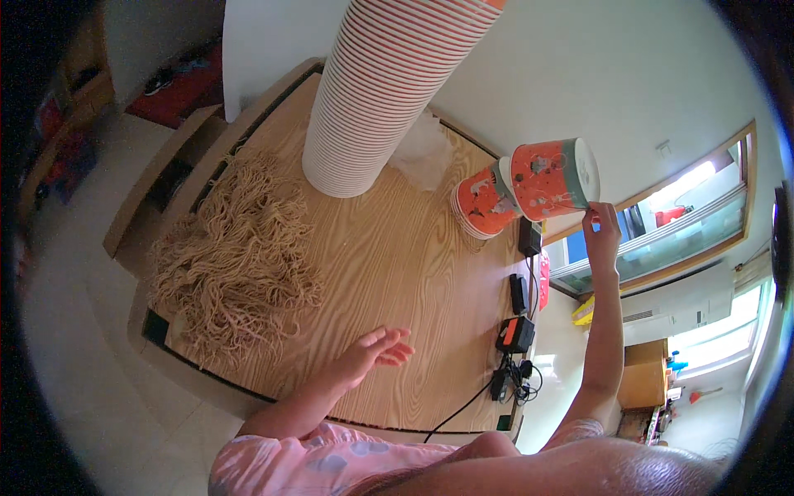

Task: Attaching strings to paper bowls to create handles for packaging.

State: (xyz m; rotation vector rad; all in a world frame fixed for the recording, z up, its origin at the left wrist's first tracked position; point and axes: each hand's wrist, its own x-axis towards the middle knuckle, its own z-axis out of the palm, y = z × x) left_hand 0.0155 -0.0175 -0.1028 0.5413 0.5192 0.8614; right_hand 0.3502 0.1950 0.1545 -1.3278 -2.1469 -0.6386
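At the upper right, my right hand (pixel 602 227) pinches the edge of an orange-and-green patterned paper bucket (pixel 546 178), which is tilted on its side. That bucket is raised beside a short stack of similar orange paper buckets (pixel 484 202); whether the two touch, I cannot tell. Over the near part of the table, my left hand (pixel 376 355) holds nothing, its fingers apart and slightly curled. A tall stack of nested white-rimmed paper buckets (pixel 364 99) rises from the far side. Left of it lies a loose heap of beige string (pixel 236 260).
The wood-grain table (pixel 389 273) has a dark edge. Along its right side are black power adapters (pixel 515 335) and a coiled black cable (pixel 521 380). A crumpled translucent plastic sheet (pixel 424 153) lies behind the tall stack. A wood-framed window (pixel 662 223) is at the right.
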